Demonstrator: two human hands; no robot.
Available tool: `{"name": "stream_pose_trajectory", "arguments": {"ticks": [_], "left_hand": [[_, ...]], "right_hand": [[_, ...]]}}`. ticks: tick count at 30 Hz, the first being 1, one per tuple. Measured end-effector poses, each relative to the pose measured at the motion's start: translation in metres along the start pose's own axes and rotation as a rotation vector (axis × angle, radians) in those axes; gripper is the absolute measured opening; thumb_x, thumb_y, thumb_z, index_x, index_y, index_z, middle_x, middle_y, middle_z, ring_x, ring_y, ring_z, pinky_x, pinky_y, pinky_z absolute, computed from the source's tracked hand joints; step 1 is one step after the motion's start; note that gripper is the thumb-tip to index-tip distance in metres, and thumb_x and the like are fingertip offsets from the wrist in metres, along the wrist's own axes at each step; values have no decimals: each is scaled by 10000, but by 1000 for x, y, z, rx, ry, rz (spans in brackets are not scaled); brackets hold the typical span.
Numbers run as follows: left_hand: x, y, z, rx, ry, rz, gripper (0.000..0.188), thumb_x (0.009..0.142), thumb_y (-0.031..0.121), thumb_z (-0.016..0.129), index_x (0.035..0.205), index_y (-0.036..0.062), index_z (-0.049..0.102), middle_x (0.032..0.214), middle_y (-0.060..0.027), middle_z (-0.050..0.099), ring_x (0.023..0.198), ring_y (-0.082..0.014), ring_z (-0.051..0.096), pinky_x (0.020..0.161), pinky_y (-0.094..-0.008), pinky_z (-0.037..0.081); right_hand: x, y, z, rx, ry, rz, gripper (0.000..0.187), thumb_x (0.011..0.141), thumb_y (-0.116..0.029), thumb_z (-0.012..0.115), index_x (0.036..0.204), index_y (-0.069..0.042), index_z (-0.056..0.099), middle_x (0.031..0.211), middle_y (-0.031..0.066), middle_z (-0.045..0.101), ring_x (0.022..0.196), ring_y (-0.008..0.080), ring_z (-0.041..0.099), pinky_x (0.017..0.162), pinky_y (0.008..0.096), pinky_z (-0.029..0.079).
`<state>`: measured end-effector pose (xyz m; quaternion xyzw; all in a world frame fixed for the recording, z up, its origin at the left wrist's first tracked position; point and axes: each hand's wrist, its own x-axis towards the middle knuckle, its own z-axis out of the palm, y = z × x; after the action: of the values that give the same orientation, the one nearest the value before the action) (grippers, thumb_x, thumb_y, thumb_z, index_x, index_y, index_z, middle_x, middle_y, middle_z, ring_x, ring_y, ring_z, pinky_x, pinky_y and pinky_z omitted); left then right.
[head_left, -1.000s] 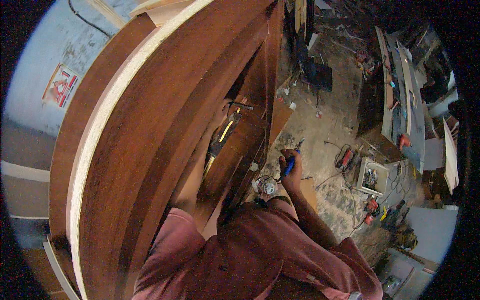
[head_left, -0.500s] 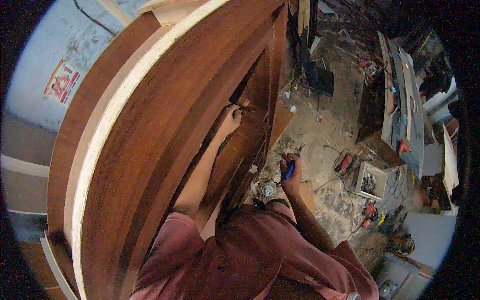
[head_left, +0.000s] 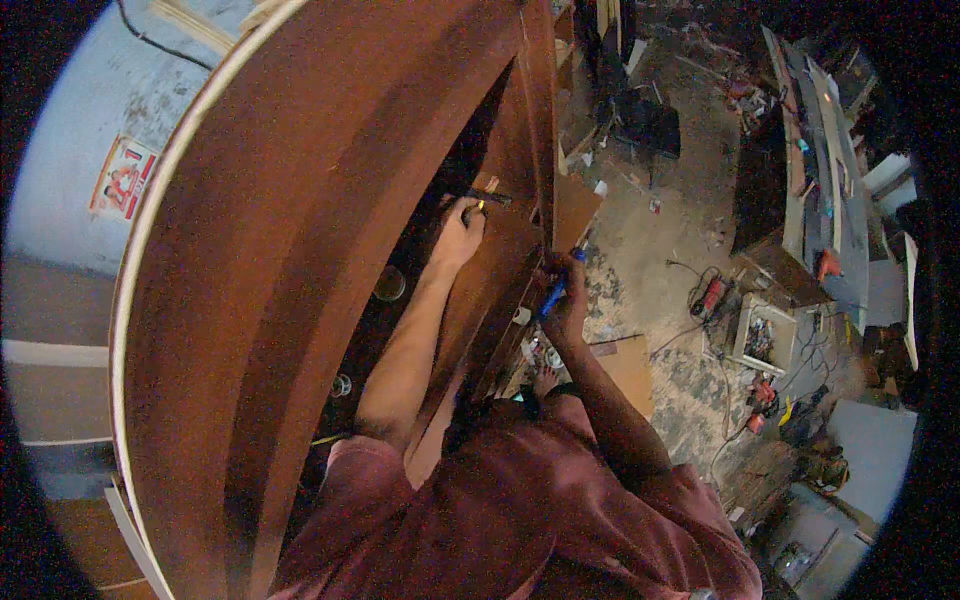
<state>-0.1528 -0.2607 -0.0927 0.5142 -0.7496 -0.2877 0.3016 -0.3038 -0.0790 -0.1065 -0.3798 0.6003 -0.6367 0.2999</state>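
My left hand [head_left: 460, 235] reaches into a large brown wooden cabinet [head_left: 290, 190]. Its fingers are closed in a pinch near a small yellow bit; what they hold is too small to make out. Just beyond the fingertips a slim dark object [head_left: 492, 197] lies against the brown inner panel [head_left: 500, 255]. At the cabinet's right edge my right hand [head_left: 568, 300] is wrapped round a slim blue tool [head_left: 552, 298], whose kind does not show clearly. Blue shows above and below the fist.
Round clear objects [head_left: 388, 284] sit inside the cabinet beside my left forearm. On the floor to the right are a red corded power tool [head_left: 712, 296], a pale open box [head_left: 765, 338] of small parts and loose cables. Farther right stands a long workbench [head_left: 825, 180].
My right hand has moved left to the cabinet's edge with the blue tool. The left hand remains at the inner panel, and a yellow bit now shows by its fingers. The view has shifted.
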Motion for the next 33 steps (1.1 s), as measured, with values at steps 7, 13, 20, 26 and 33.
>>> {"name": "stream_pose_trajectory", "arguments": {"ticks": [7,13,20,26,33], "left_hand": [[-12,31,-14,-67,-44,-204,342,917,297,566,1198,101,580,1077,-213,644,1039,-350,615,890,-407,472],[-15,26,-12,-19,-38,-192,322,913,273,571,1185,101,595,1091,-199,632,1067,-347,587,933,-395,450],[-9,26,-12,232,77,96,302,895,232,591,1136,60,648,1147,-216,612,1087,-378,568,957,-404,443],[-2,33,-14,206,23,27,319,902,213,587,1165,41,639,1111,-217,631,1073,-352,584,936,-390,457],[-1,39,-17,184,-2,58,300,898,192,579,1143,36,652,1090,-224,638,1028,-361,601,910,-394,476]], "right_hand": [[29,6,31,-177,170,-317,324,876,-45,684,1152,-69,516,1182,132,605,1010,197,590,853,303,479],[30,10,55,283,120,-95,400,836,14,690,1181,-77,510,1212,153,599,1038,225,607,859,310,499],[27,3,54,126,187,-123,421,825,12,688,1185,-116,511,1071,115,675,910,193,661,781,313,528],[30,-3,51,-9,176,-132,406,824,-12,694,1171,-125,517,1024,108,686,841,191,663,721,314,527],[30,-8,51,27,213,-205,403,822,-36,693,1164,-146,511,1027,106,682,773,180,653,674,304,519]]}}
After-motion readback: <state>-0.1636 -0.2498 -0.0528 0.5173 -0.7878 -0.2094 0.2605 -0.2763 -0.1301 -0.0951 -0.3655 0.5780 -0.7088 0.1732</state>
